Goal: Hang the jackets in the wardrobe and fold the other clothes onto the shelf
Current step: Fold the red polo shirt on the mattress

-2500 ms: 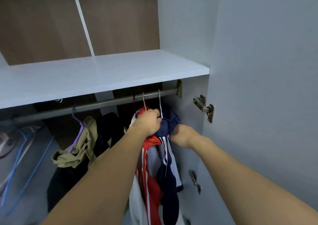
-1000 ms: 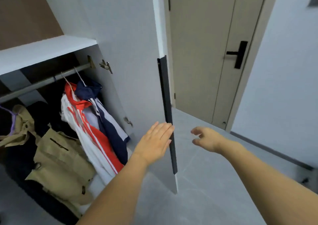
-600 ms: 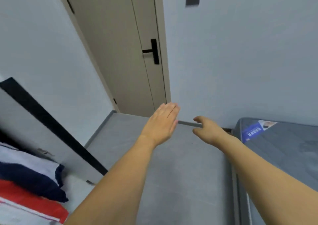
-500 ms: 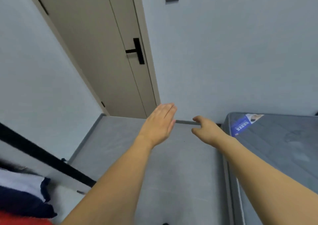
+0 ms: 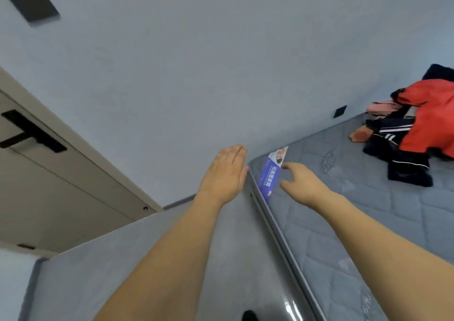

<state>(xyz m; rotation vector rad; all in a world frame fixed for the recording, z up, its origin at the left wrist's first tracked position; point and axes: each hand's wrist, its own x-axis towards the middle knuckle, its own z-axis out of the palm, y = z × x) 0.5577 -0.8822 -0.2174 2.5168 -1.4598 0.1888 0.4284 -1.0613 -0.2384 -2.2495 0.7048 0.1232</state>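
Here the left hand (image 5: 227, 170) was flat with fingers straight and together, the right hand (image 5: 303, 181) loosely spread, both empty at frame centre. The clothes (image 5: 415, 126), a rumpled red, black and pink heap, lay at right on the quilted mattress (image 5: 368, 222). Judged soft, light and floppy; best pinched at collar or shoulders.

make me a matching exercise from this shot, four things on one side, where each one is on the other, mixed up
Things:
1. pile of clothes
2. blue label
3. door handle
4. left hand

Places:
A. near corner of the mattress
B. far left, on the door
C. raised over the floor, beside the mattress edge
D. far end of the mattress, by the wall

Pairs: 1-D, 2-A, 3-B, 4-C
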